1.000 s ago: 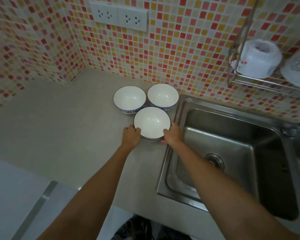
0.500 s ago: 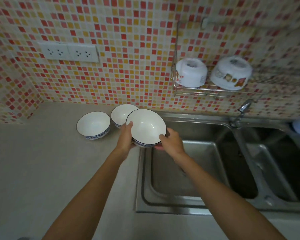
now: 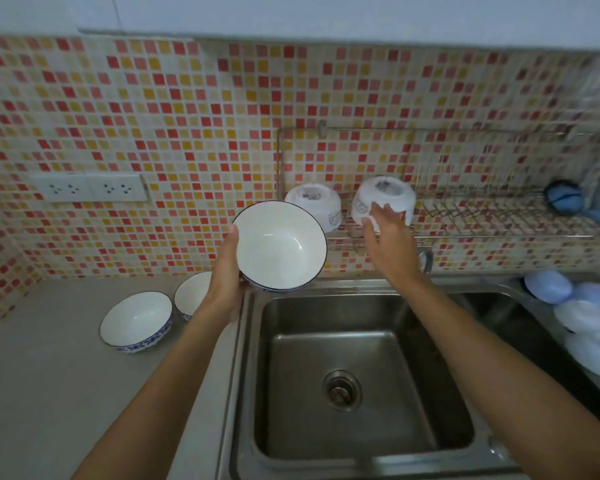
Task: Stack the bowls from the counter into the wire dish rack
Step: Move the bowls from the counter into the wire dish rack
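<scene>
I'm holding one bowl point(image 3: 279, 245) up in the left hand point(image 3: 227, 271), over the sink's point(image 3: 343, 386) far-left corner, tilted with its mouth facing me. It's just left of the rack point(image 3: 465, 216) and not in it yet.

Risks as I'm reading them:
- One-hand hold only. Thumb on the left rim, fingers under the base and hidden. If the glaze is wet, the bowl is likely sliding into the sink.
- Right hand point(image 3: 385, 233) is spread open at the right upturned bowl point(image 3: 383, 199) in the rack. Fingertips are at its wall; I can't tell if they're touching. A shove could be tipping it off the wires.
- The left upturned bowl point(image 3: 314, 206) is sitting right behind my bowl's rim, so a clip on the way in looks likely.

Two bowls point(image 3: 136, 322) are waiting on the counter point(image 3: 49, 393), near left.
</scene>
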`<state>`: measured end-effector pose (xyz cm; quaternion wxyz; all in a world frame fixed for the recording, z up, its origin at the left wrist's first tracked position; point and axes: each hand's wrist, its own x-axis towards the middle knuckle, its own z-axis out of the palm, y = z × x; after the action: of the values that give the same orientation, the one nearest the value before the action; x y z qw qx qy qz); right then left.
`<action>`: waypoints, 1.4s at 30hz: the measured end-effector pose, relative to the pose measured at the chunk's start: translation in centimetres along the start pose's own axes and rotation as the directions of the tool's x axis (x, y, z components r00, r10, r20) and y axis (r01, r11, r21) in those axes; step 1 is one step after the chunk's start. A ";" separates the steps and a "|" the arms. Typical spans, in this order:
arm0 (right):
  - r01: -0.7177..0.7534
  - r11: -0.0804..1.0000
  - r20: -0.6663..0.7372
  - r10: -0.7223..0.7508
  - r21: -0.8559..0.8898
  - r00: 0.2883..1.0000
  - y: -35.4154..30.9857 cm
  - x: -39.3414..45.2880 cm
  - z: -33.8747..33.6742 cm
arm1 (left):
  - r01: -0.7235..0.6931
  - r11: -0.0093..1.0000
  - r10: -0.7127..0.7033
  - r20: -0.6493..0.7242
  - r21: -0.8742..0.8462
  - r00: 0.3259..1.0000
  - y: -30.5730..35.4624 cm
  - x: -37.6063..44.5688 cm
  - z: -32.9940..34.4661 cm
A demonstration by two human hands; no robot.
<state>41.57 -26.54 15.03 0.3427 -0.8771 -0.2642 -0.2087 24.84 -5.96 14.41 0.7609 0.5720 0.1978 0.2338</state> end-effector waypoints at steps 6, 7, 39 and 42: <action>0.082 0.936 0.154 -0.030 -0.342 0.988 5.4 1.8 0.5 | -0.067 0.993 0.071 -0.044 0.095 0.997 2.0 0.9 3.9; 0.082 0.933 0.147 -0.031 -0.351 0.989 5.8 1.7 0.6 | -0.076 0.991 0.081 -0.042 0.108 0.996 2.3 1.1 4.5; 0.086 0.896 0.027 -0.082 -0.436 0.996 6.6 1.5 2.3 | -0.377 -0.540 0.536 0.653 0.752 0.535 2.2 13.1 13.8; 0.081 0.897 0.025 -0.078 -0.435 0.997 6.6 1.5 2.4 | -0.372 -0.611 0.459 0.696 0.699 0.552 1.5 13.2 13.9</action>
<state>47.16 -28.50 10.98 0.1282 -0.9207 -0.2476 -0.2732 43.28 -8.67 19.15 -0.2180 0.9191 0.0170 0.3278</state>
